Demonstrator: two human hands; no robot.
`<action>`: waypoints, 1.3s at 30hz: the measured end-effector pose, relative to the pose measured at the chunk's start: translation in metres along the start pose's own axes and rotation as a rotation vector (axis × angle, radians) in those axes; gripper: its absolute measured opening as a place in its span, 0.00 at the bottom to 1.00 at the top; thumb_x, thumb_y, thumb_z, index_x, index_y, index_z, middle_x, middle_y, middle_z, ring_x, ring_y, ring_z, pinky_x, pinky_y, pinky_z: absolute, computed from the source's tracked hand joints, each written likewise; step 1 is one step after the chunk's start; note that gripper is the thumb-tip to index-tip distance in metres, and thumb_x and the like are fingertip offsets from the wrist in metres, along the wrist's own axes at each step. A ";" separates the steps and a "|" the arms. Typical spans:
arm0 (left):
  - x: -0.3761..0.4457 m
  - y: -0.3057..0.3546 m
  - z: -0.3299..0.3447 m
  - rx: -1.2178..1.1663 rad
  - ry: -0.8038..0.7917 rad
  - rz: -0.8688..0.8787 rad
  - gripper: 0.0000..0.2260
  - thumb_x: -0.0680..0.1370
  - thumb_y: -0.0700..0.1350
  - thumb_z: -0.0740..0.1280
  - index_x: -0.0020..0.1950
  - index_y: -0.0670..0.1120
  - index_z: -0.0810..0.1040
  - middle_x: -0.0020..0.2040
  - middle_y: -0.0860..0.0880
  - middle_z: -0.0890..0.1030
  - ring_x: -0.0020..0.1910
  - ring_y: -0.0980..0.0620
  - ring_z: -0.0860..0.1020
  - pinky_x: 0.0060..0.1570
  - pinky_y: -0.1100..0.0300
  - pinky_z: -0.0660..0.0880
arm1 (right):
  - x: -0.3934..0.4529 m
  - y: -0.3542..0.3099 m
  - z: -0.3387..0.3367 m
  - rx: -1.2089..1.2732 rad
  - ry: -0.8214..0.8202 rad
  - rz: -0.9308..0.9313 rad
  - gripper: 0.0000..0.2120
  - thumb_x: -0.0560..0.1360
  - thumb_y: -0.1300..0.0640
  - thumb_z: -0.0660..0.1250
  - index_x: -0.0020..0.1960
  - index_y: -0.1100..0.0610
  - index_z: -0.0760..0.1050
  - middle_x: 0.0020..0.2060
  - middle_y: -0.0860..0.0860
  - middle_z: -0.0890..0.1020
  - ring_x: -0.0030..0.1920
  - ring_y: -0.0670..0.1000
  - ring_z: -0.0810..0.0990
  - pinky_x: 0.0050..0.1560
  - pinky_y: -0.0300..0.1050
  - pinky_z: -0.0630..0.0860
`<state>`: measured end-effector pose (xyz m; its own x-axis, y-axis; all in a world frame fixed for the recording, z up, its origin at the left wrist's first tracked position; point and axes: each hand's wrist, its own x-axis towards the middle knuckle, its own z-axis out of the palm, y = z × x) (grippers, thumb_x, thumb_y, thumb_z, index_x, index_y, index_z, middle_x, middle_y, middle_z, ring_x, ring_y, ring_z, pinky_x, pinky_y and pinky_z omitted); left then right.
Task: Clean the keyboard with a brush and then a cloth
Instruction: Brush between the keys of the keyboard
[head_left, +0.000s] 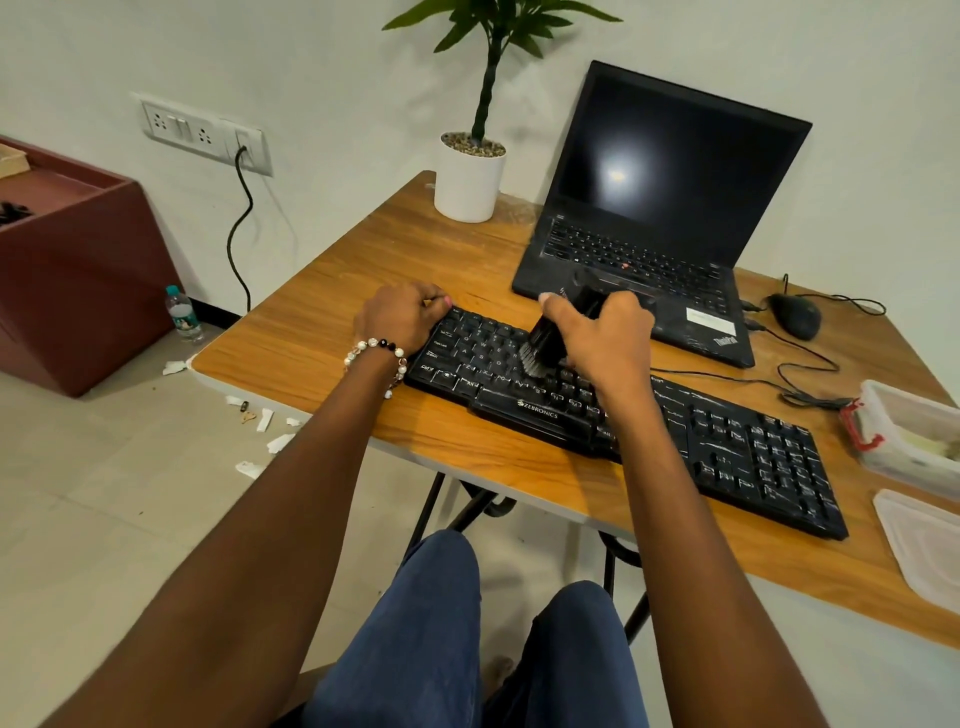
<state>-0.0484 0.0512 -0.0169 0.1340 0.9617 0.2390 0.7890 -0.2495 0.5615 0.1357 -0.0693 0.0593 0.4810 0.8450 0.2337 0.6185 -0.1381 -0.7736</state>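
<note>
I observed the right hand with its fingers wrapped round the black brush, bristles down on the letter keys of the black keyboard. The left hand gripped the keyboard's far left corner, fingers curled over its edge, steadying it on the table. No cloth was clearly identifiable; a pale sheet lay well to the right of the right fingers, nature uncertain.

Risks, in my judgement: white residue marked the keys to the right of the brush, so that section looked unfinished; a hard stroke could lift a keycap or flick debris toward the laptop just beyond the fingers. The keyboard's near edge sat close to the table's front edge; should the left grip slacken, it could skid. The mouse cable trailing beyond the keyboard could snag.

Legible writing: "ZEBRONICS" below the space bar; "ThinkPad" on the laptop's palm rest; "Caps Lock", "Shift" and "Ctrl" near the left fingers. The laptop's white sticker was unreadable.
</note>
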 end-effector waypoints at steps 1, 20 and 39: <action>0.000 0.000 0.000 0.003 -0.002 0.000 0.13 0.80 0.59 0.61 0.58 0.57 0.81 0.54 0.51 0.83 0.49 0.49 0.79 0.38 0.59 0.69 | 0.000 0.000 0.001 0.006 0.041 0.004 0.21 0.70 0.42 0.72 0.42 0.61 0.77 0.39 0.54 0.83 0.39 0.53 0.83 0.39 0.52 0.81; -0.004 0.003 -0.003 -0.020 -0.009 -0.021 0.12 0.80 0.58 0.62 0.57 0.57 0.81 0.53 0.52 0.83 0.43 0.53 0.75 0.35 0.59 0.65 | -0.017 0.001 0.014 -0.099 0.046 -0.106 0.19 0.75 0.46 0.70 0.32 0.55 0.69 0.27 0.47 0.74 0.32 0.51 0.77 0.30 0.42 0.67; -0.005 0.005 -0.005 -0.020 -0.018 -0.023 0.13 0.80 0.58 0.61 0.58 0.57 0.81 0.51 0.52 0.83 0.42 0.55 0.73 0.33 0.60 0.63 | -0.022 -0.002 0.029 -0.145 0.052 -0.214 0.21 0.76 0.46 0.69 0.30 0.55 0.69 0.26 0.48 0.74 0.28 0.48 0.73 0.27 0.39 0.66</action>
<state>-0.0481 0.0445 -0.0109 0.1264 0.9691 0.2116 0.7796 -0.2289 0.5829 0.1059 -0.0724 0.0389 0.3584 0.8359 0.4156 0.7904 -0.0348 -0.6116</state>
